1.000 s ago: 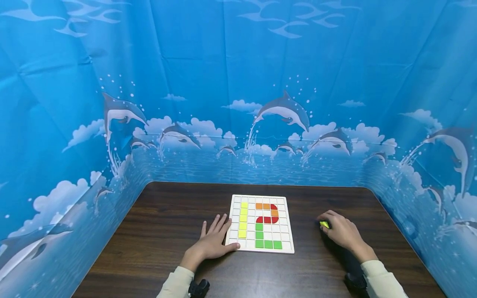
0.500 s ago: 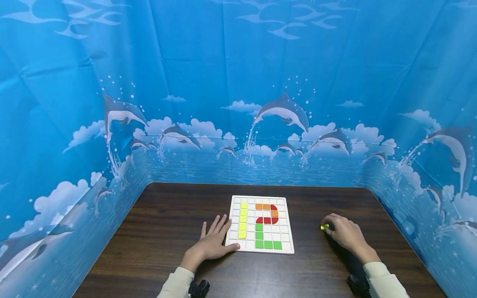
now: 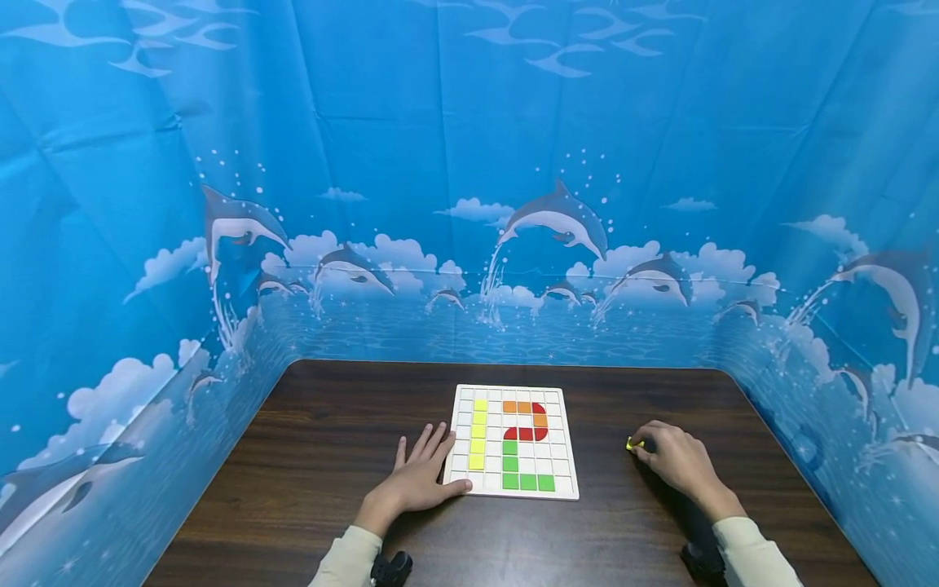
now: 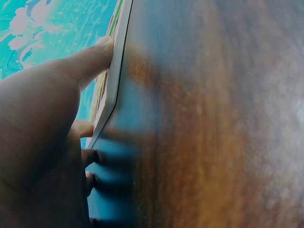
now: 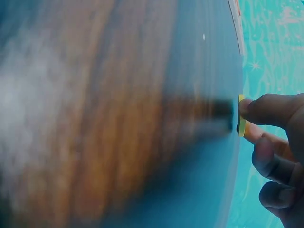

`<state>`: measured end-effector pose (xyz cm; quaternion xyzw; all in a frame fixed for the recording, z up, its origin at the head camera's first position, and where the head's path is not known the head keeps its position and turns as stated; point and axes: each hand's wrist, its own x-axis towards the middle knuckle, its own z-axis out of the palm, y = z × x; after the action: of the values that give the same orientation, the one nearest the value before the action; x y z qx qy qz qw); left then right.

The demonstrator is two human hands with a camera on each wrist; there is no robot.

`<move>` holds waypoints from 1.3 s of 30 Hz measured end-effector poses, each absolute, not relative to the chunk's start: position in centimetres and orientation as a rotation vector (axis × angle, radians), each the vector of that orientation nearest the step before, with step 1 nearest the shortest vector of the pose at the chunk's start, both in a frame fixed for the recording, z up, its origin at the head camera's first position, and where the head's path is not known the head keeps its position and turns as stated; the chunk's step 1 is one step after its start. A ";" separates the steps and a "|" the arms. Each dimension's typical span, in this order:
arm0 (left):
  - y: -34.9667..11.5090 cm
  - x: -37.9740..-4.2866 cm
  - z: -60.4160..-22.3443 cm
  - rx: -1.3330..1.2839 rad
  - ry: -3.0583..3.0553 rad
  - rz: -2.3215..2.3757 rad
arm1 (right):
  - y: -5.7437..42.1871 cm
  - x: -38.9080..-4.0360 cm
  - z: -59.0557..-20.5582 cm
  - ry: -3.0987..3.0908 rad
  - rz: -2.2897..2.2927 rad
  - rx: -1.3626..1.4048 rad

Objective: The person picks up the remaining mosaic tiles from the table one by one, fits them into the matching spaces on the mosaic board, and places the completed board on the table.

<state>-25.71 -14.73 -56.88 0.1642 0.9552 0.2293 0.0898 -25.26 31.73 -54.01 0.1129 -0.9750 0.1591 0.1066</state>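
Note:
A white gridded board (image 3: 559, 487) lies mid-table, bearing yellow tiles (image 3: 478, 432) in a column, green tiles (image 3: 510, 463) in an L shape, and orange and red ones (image 3: 523, 434) above the green. Fingers spread, my left hand (image 3: 416, 481) rests at the board's left side, its thumb over the near-left corner; the left wrist view has that thumb (image 4: 97, 56) on the board's edge. Well to the right of the board, my right hand (image 3: 678, 461) pinches a small yellow tile (image 5: 242, 115) between thumb and finger, low over the table. The other fingers of that hand are curled.
The dark wood-grain table (image 3: 337, 424) has rounded far corners. A blue curtain (image 3: 381, 163) printed with dolphins and clouds encloses it at the back and both sides. Black wrist devices (image 3: 392, 568) sit at both cuffs.
The yellow tile has turned in my right fingers and sits slightly further left than half a second ago. My right hand has shifted only a little; the left hand and board have stayed put.

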 end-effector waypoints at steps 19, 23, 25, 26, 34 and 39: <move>-14.4 -24.8 -55.0 0.475 2.806 0.661 | 27.6 -25.2 -52.6 -2.777 0.509 0.414; -14.6 -25.3 -56.1 0.477 2.830 0.664 | 26.5 -25.1 -52.1 -2.765 0.516 0.441; -14.6 -25.3 -56.3 0.483 2.839 0.677 | 25.9 -25.1 -52.0 -2.760 0.515 0.452; -14.6 -25.3 -56.4 0.489 2.841 0.685 | 25.6 -25.1 -51.9 -2.759 0.511 0.459; -14.7 -25.5 -56.5 0.492 2.829 0.666 | 23.1 -24.7 -51.3 -2.728 0.495 0.551; -14.8 -25.6 -56.8 0.489 2.845 0.668 | 21.4 -24.6 -50.9 -2.710 0.505 0.600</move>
<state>-25.64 -14.77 -56.80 0.1644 0.9564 0.2246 0.0890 -24.59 21.37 -50.90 0.2101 -0.9483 0.1767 0.1594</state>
